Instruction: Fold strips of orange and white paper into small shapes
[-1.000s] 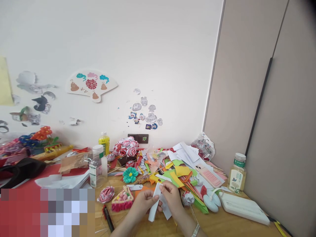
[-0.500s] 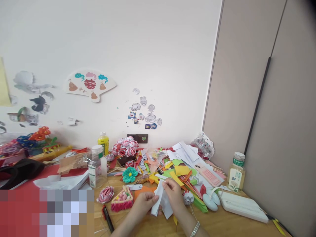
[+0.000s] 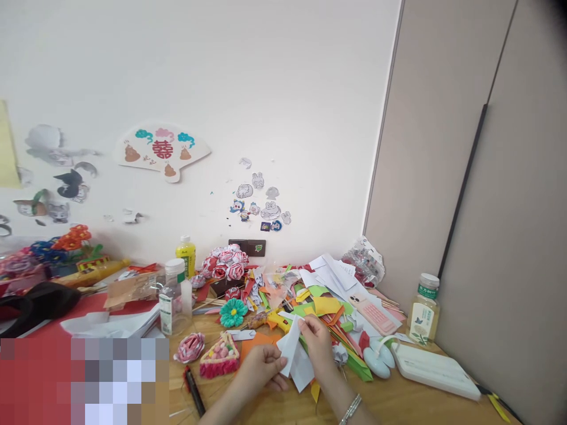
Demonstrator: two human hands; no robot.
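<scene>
Now in hand: paper point(image 3: 296, 354), white and folded to a point, raised just off the table point(image 3: 398, 404) between both hands.
Left hand: left hand point(image 3: 262, 365) curled, thumb and fingers pinched on the paper's lower left edge.
Right hand: right hand point(image 3: 317, 342) closed in a pinch on the paper's upper tip; bracelet point(image 3: 352, 408) on the wrist.
Under the hands: orange sheet point(image 3: 254, 343) flat on the table.
Left of the left hand: cake-slice craft point(image 3: 219, 357) just beside; paper rose point(image 3: 191, 347) past it; black marker point(image 3: 194, 389) nearer the body.
Beyond the left hand: teal flower point(image 3: 233, 312); clear bottle point(image 3: 173, 298) further left.
Beyond the right hand: heap of scraps point(image 3: 325, 307), yellow, green, orange and red, touching the hand's far side.
Right of the right hand: pink phone point(image 3: 374, 316) at the heap's edge; white box point(image 3: 436, 372) well apart; tea bottle point(image 3: 424, 316) behind the box.
</scene>
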